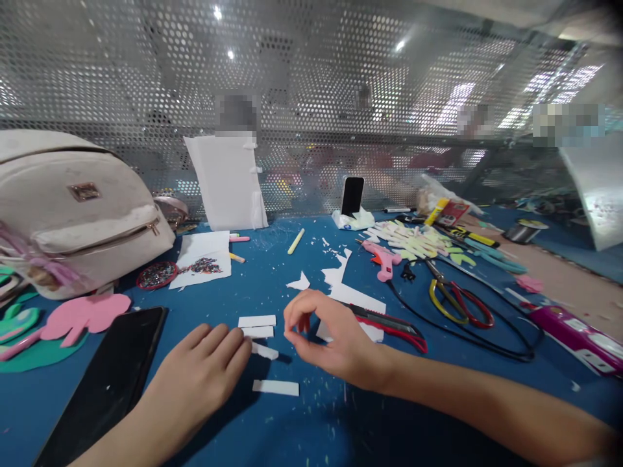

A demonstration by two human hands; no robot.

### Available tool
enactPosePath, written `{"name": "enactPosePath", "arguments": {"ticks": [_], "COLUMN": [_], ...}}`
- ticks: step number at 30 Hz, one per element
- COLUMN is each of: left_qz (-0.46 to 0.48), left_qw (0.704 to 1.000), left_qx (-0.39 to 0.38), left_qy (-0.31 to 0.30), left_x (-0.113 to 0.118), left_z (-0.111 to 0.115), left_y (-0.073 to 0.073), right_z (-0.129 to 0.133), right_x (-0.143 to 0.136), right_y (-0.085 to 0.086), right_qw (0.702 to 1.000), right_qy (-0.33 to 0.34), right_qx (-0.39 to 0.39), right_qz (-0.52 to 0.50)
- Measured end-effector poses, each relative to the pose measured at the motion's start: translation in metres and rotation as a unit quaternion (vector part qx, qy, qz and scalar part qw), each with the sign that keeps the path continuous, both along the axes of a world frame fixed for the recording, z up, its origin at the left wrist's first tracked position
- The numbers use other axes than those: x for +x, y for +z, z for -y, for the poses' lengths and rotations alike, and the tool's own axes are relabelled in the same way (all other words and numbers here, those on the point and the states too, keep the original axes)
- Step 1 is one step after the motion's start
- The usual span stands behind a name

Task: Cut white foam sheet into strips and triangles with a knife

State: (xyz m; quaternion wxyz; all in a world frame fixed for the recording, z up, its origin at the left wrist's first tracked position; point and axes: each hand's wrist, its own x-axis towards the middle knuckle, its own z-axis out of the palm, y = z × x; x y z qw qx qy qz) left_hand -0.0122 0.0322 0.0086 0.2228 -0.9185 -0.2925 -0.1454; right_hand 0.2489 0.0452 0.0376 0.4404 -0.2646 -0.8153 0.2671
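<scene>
My left hand (204, 366) is closed, palm down, and a short white strip (265, 351) sticks out from its fingertips, tilted above the blue table. Facing it, my right hand (335, 334) has its fingers curled, thumb and index tips brought close in a pinch. Whatever may lie between those tips is too small to make out. Two white strips (257, 321) lie side by side just beyond my left fingers, and another strip (276, 388) rests nearer to me. Behind my right hand lie a red and black utility knife (389, 324) and cut white scraps (360, 297).
A pink glue gun (382, 259) and pliers (460, 305) lie right, with a black cord looping around. Pale sticks (413, 239) are heaped behind. At left are a black phone (107, 376), pink cutout (87, 314) and white backpack (82, 207). A perforated metal screen (302, 97) stands behind.
</scene>
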Motion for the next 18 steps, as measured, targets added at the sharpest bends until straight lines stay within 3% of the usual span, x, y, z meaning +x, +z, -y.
{"name": "enactPosePath", "arguments": {"ticks": [4,18], "left_qz": [-0.003,0.029], "left_qw": [1.0,0.996], "left_qx": [0.011,-0.063], "left_qy": [-0.024,-0.058], "left_x": [0.0065,0.0106], "left_z": [0.001,0.0], "left_y": [-0.0084,-0.0053], "right_z": [-0.0017,-0.0029], "right_x": [0.0017,0.0028], "right_y": [0.0034,0.0081], "right_qw": [1.0,0.999], "right_qy": [-0.009,-0.018], "right_qx": [0.015,0.028], "right_qz": [-0.007,-0.002]}}
